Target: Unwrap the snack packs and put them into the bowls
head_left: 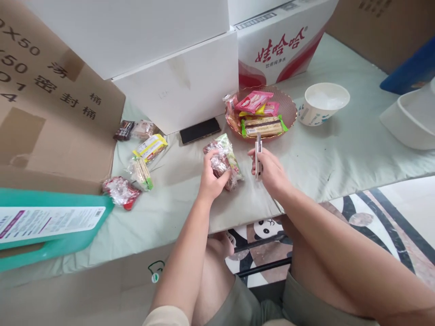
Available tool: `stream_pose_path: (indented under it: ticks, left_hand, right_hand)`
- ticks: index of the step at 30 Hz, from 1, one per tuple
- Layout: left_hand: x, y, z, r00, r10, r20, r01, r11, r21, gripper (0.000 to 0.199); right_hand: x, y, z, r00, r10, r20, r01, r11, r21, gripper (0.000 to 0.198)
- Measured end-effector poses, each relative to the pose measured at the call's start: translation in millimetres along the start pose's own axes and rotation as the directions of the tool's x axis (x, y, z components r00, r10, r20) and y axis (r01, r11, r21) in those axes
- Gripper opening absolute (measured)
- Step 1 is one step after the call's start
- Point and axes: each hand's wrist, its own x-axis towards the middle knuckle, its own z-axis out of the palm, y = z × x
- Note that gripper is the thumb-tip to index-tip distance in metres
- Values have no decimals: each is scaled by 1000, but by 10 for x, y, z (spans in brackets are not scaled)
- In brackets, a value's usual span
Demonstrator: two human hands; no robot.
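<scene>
My left hand (213, 179) is closed around a reddish-brown snack in clear crinkled wrap (220, 162). A pale green snack packet (231, 156) lies against its right side; I cannot tell whether my fingers hold that too. In my right hand (271, 168) is a utility knife (258, 158) with a white handle, upright in view, its tip pointing away from me. Just beyond the knife sits a pink glass bowl (288, 105). It holds pink packets (254, 101) and a long wafer packet with green ends (263, 126).
A black phone (200, 131) lies by the white boxes (180, 90). Several wrapped snacks, including a yellow packet (150, 148), are spread at left. A paper tub (322, 104) stands right of the bowl. A teal plastic container (68, 235) occupies the left front edge.
</scene>
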Motion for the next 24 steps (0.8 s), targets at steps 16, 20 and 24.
stream_pose_path:
  ticks: [16,20,24]
  left_hand:
    - [10,-129,-87,990,-39,-137,21,991,-131,50]
    - [31,-159,-106,987,47,-156,-46,999,6,50]
    - [38,-211,-97,981,101,-167,-97,995,30,49]
  right_hand:
    - [-11,-42,213,996,-82,19,84,965,-247,20]
    - [131,-113,161,995,22,-97,-14,997,81,21]
    - [58,-130,225,994,50,101,-62,990,123,23]
